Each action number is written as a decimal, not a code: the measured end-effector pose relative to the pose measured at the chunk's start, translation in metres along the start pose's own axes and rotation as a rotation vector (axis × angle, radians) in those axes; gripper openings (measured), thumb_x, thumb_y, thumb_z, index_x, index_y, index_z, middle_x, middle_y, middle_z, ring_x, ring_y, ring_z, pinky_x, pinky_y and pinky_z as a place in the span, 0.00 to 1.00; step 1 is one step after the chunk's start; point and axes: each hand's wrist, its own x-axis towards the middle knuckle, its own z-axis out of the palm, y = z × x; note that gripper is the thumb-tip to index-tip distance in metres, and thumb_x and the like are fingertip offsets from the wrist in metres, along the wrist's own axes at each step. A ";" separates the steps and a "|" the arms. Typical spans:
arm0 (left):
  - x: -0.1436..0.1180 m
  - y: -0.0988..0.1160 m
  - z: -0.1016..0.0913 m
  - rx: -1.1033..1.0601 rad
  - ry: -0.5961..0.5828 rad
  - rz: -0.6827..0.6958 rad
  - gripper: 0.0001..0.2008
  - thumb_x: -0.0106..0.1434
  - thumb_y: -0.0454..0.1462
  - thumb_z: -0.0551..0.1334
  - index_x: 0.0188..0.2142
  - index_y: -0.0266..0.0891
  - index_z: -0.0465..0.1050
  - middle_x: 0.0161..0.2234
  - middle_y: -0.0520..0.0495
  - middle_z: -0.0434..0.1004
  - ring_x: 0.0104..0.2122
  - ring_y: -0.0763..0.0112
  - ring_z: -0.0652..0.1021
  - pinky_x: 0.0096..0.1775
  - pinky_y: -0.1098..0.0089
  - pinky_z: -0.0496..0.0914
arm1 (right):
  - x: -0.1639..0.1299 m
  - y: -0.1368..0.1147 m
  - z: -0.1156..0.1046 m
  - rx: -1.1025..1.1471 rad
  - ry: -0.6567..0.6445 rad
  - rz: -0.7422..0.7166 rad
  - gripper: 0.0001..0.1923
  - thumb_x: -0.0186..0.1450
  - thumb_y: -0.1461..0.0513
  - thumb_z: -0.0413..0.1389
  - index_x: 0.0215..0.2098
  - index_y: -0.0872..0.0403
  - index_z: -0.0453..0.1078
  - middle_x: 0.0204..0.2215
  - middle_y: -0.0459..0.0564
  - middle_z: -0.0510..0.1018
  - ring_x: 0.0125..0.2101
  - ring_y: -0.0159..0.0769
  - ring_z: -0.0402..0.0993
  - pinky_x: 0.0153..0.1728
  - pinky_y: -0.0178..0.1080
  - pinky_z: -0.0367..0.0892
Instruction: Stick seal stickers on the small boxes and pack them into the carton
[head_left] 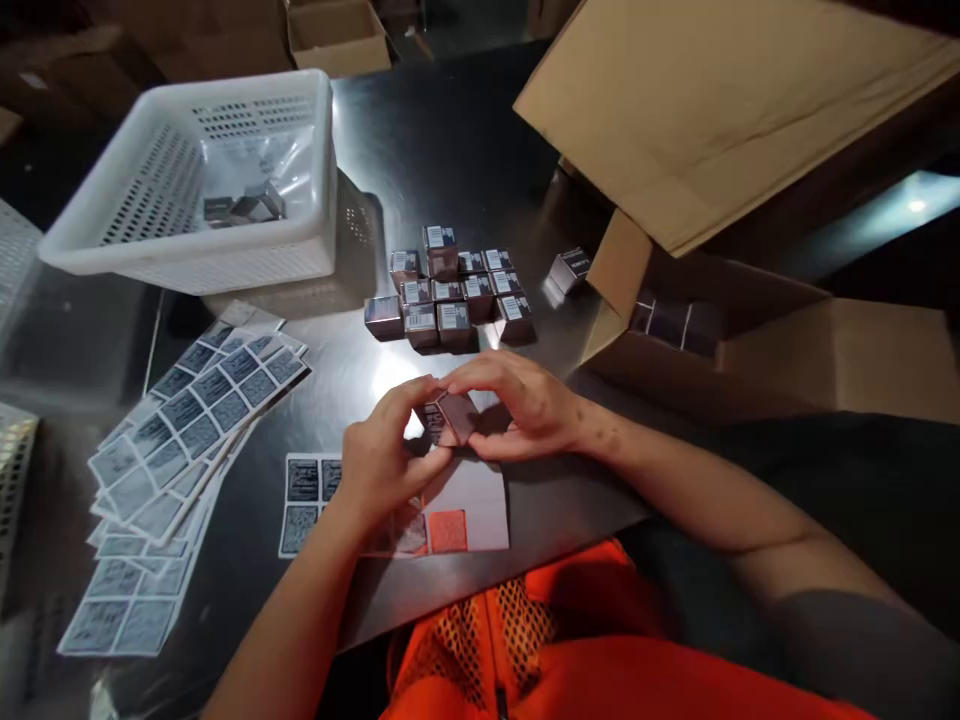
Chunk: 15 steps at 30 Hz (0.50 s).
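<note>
A small dark shiny box (459, 415) is held tilted between my two hands, just above a sheet of square labels (472, 490). My left hand (386, 440) grips its left side between thumb and fingers. On the other side, my right hand (525, 405) pinches the box, fingers over the top and thumb below. Part of the label sheet is bare backing, and my left forearm covers some of it. Beyond my hands stands a cluster of similar small boxes (454, 318), most with a barcode label facing up; one sits higher than the others.
A white plastic basket (259, 255) at the back left holds a few small boxes and clear plastic. Fanned label sheets (180, 440) lie at left. An open cardboard carton (780, 350) with dark boxes inside stands at right, a single small box (570, 270) beside it.
</note>
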 end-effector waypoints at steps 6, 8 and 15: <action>0.000 -0.001 0.003 0.033 0.016 0.022 0.24 0.61 0.40 0.67 0.56 0.40 0.70 0.46 0.45 0.82 0.38 0.66 0.82 0.32 0.72 0.72 | 0.001 -0.003 -0.002 -0.068 0.052 -0.030 0.33 0.61 0.66 0.62 0.61 0.49 0.57 0.47 0.53 0.80 0.43 0.43 0.78 0.45 0.46 0.74; -0.001 -0.003 0.004 0.015 -0.008 0.010 0.24 0.61 0.40 0.68 0.57 0.41 0.70 0.45 0.45 0.82 0.36 0.67 0.81 0.33 0.71 0.72 | 0.001 -0.003 -0.003 -0.071 0.062 -0.039 0.32 0.61 0.67 0.63 0.61 0.51 0.59 0.46 0.53 0.80 0.42 0.42 0.77 0.45 0.45 0.73; -0.001 -0.004 0.002 -0.104 -0.048 0.012 0.25 0.62 0.39 0.68 0.59 0.42 0.71 0.48 0.46 0.84 0.20 0.79 0.71 0.24 0.74 0.65 | 0.004 -0.005 -0.007 0.097 0.047 0.017 0.31 0.62 0.61 0.65 0.61 0.53 0.60 0.49 0.54 0.77 0.44 0.39 0.75 0.44 0.42 0.73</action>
